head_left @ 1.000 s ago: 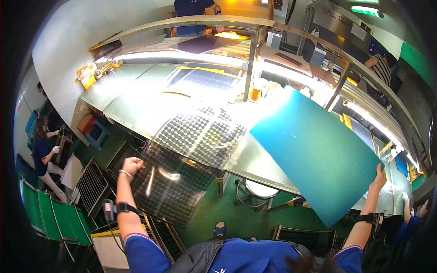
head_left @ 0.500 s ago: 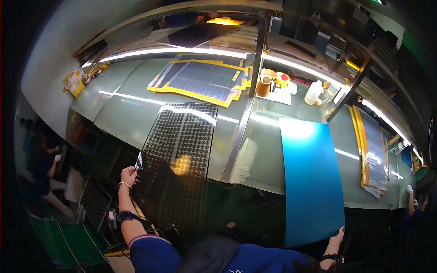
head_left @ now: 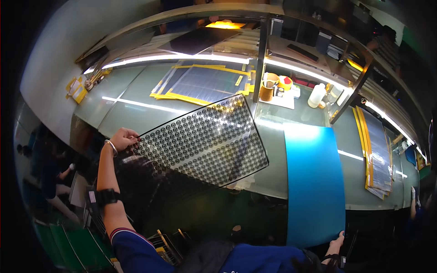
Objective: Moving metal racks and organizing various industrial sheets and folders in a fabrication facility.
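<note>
Overhead bright tubes (head_left: pixel 182 57), grey tbl (head_left: pixel 274 142), blue sheet (head_left: pixel 314 182) past edge, grn flr (head_left: pixel 252 211)

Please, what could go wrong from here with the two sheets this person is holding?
The clear patterned sheet is held by the left hand at one end only, so it might bend or slip. The blue sheet overhangs the table's front edge; if the right hand loosens at its corner, it could slide down.

Pale wall (head_left: pixel 50 68), grey-green worktable (head_left: pixel 132 83), bright tube light (head_left: pixel 182 58), dark green floor (head_left: pixel 259 211)
</note>
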`<state>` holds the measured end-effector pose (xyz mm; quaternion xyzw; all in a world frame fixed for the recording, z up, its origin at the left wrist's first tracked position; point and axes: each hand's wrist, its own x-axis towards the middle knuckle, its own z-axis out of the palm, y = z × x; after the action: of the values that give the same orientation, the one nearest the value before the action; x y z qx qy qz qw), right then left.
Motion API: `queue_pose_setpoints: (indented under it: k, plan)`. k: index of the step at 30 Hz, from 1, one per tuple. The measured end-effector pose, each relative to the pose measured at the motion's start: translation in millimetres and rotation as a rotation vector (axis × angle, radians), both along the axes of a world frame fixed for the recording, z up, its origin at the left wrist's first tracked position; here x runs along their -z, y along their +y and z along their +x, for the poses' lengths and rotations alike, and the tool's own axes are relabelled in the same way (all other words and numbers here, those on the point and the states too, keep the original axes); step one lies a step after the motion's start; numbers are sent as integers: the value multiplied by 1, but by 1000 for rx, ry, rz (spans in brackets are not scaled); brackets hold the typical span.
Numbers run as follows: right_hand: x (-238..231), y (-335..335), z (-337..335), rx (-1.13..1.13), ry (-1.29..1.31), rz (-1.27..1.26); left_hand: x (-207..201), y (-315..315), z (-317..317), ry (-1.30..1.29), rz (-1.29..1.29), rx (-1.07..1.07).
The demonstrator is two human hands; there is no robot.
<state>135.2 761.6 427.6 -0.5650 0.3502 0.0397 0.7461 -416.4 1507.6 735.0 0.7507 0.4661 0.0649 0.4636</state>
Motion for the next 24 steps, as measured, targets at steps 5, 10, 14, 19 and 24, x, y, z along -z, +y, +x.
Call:
queue_pose_setpoints:
  k: [5, 10, 14, 19, 24]
  plan:
    - [12, -14, -10, 27, 49, 51, 50, 41, 30, -46, -195, -106]
    - [-5, 5, -30, -18, 80, 137, 172, 45, -21, -160, -399, -285]
    - [5, -1, -44, -92, 79, 211, 239, 33, -12, -405, -444, -496]
    - [1, 19, -64, -16, 118, 284, 269, 44, 39, -469, -250, -601]
    - [3, 40, -90, -75, 90, 417, 255, 29, 85, 102, 414, -828]
